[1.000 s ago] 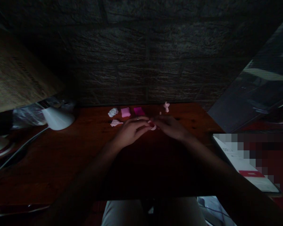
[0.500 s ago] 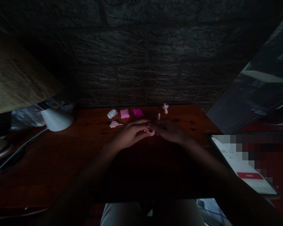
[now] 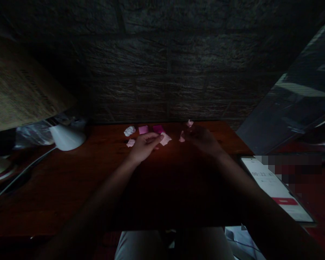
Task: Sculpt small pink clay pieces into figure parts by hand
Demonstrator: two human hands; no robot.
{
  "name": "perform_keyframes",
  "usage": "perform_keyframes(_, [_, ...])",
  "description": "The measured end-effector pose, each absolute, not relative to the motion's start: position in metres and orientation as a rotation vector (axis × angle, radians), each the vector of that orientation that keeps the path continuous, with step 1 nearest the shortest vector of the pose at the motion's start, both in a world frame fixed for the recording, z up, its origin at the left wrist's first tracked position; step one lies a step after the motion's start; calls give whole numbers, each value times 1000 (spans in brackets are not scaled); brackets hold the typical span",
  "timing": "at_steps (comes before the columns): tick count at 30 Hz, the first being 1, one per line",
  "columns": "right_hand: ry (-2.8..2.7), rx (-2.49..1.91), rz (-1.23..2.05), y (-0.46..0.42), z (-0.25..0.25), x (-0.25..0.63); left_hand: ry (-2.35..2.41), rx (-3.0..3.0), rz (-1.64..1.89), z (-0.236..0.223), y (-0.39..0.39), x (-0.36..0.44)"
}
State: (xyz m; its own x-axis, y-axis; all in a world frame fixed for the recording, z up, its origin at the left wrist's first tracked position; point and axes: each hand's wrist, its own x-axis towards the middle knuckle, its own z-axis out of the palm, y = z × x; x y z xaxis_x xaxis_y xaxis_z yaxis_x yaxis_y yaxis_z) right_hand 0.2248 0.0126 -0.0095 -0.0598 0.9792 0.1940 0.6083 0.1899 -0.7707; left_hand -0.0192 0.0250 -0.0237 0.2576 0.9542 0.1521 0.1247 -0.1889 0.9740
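Note:
My left hand [image 3: 144, 145] pinches a pale pink paper piece [image 3: 165, 138] at its fingertips, just above the dark wooden table [image 3: 103, 180]. My right hand [image 3: 202, 139] is curled near a small pink scrap [image 3: 181, 137], and its fingers seem to hold it. Behind my hands lie a white crumpled piece [image 3: 129, 130], a light pink square [image 3: 143, 129], a magenta square [image 3: 158, 128] and a small pink folded shape [image 3: 190, 123]. Another pale pink piece [image 3: 130, 143] lies left of my left hand. The scene is very dark.
A white lamp head [image 3: 66, 136] with a cord sits at the left, near clear plastic [image 3: 32, 133]. A phone with a lit screen [image 3: 276, 187] lies at the right. A dark brick wall [image 3: 162, 72] stands right behind the table.
My hands were joined over one small pink piece; now they have moved apart and farther back, the left carrying a pale pink paper, the right by a small scrap.

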Motion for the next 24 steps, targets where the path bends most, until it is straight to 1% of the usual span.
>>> perform_keyframes(3, [-1788,-1678,497,20,-21,218,1031,1302,1120,-24,28,-20])
perform_keyframes(8, [-1822,-1737,417,26,-27,211,944,1084,1150,-24,29,-18])
perform_keyframes(15, [-1978,-1373,597,6,-21,190,891,1025,1114,-22,32,-20])
perform_keyframes(24, [-1999,-1396,760,-1,-25,179,800,1111,1054,-14,27,-24])
